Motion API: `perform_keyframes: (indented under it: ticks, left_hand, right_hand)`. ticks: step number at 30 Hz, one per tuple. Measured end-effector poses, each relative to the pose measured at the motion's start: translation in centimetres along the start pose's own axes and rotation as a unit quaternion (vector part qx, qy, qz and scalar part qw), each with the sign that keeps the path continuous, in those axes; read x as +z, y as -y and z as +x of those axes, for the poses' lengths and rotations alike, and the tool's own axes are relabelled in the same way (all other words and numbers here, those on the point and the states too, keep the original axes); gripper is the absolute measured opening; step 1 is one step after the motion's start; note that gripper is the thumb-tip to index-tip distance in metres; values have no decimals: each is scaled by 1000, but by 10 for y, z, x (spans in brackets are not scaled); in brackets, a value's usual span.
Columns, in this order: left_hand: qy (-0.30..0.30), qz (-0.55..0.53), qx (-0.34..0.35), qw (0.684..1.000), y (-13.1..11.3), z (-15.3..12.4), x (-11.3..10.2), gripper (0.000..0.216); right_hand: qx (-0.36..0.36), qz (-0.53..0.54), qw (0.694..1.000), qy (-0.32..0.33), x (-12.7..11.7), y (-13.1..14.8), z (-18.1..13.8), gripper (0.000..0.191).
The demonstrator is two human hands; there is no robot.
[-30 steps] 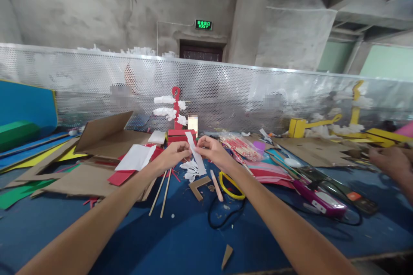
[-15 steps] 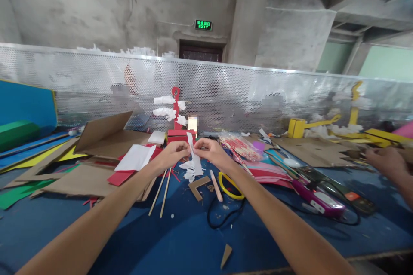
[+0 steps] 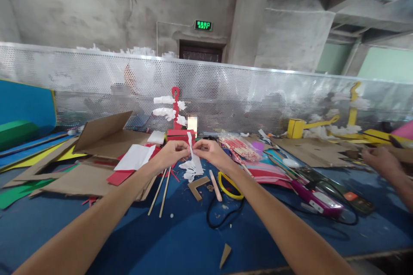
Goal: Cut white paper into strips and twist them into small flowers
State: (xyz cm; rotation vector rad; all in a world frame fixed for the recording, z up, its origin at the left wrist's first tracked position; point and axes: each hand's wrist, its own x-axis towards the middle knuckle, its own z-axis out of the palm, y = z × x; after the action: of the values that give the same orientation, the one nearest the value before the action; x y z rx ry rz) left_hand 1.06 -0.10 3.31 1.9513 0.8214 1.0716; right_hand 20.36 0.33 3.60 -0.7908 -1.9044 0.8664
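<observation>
My left hand (image 3: pixel 177 153) and my right hand (image 3: pixel 208 151) meet over the middle of the table, each pinching a strip of white paper (image 3: pixel 197 166). The strip's narrow top sticks up between my fingertips, and its lower part hangs below them. Beneath and beside it lie crumpled white paper pieces (image 3: pixel 189 171). Just behind my hands stands a red upright (image 3: pixel 176 109) on a red base (image 3: pixel 182 134), with white paper tufts (image 3: pixel 164 112) on both its sides. A pale pink stick (image 3: pixel 216 185) and yellow-handled scissors (image 3: pixel 230 187) lie below my right hand.
Cardboard sheets (image 3: pixel 84 179) and white paper (image 3: pixel 134 157) lie at left, with two wooden sticks (image 3: pixel 165 192) nearer the middle. A purple device (image 3: pixel 318 199) with a black cable is at right. Another person's hand (image 3: pixel 382 164) works at far right. A perforated metal screen (image 3: pixel 226 94) stands behind.
My hands keep nearly the same place and grip on the paper strip. The other person's hand at far right has shifted slightly.
</observation>
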Motion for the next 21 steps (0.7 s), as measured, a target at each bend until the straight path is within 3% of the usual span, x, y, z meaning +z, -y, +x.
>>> perform_keyframes:
  ticks: [12, 21]
  left_hand:
    - [-39, 44, 26, 998, -3, -1, 1, 18]
    - [-31, 15, 20, 999, 3, 1, 2, 15]
  right_hand:
    - [-18, -54, 998, -6, 2, 6, -2, 19]
    - [-37, -40, 998, -4, 2, 6, -2, 17]
